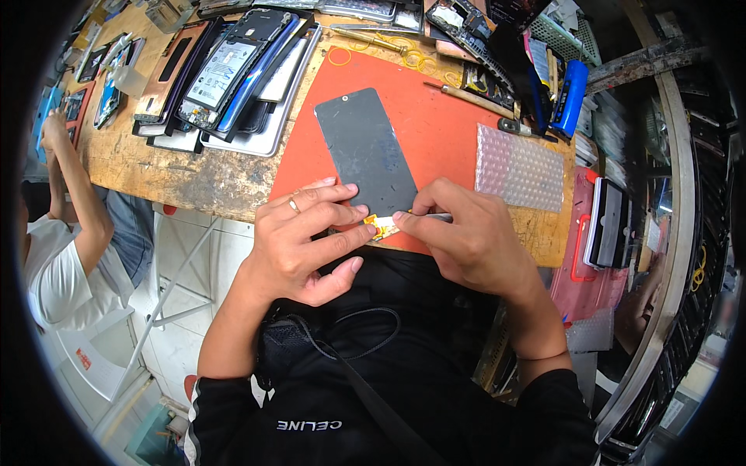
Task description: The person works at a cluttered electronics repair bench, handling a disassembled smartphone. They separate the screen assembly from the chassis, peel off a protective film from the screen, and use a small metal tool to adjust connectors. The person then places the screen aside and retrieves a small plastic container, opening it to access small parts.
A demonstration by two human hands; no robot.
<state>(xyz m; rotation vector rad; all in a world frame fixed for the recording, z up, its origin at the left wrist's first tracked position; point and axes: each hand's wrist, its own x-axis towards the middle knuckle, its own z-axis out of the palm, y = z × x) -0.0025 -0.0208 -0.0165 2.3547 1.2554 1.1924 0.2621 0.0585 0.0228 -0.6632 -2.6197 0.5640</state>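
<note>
Screen (365, 151) flat on red mat (443, 124); left hand (307, 237) fingers press lower edge, right hand (466, 233) pinches thin tool at flex (378, 225); flex work mid-way, unfinished

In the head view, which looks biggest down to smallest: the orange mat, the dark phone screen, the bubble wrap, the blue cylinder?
1. orange mat
2. dark phone screen and bubble wrap, too alike to rank
3. blue cylinder

You sat in a phone repair workshop: a worn wooden bench (194, 175) carried stacked phone panels (225, 78), an orange work mat (435, 132) and hand tools (466, 97).
</note>
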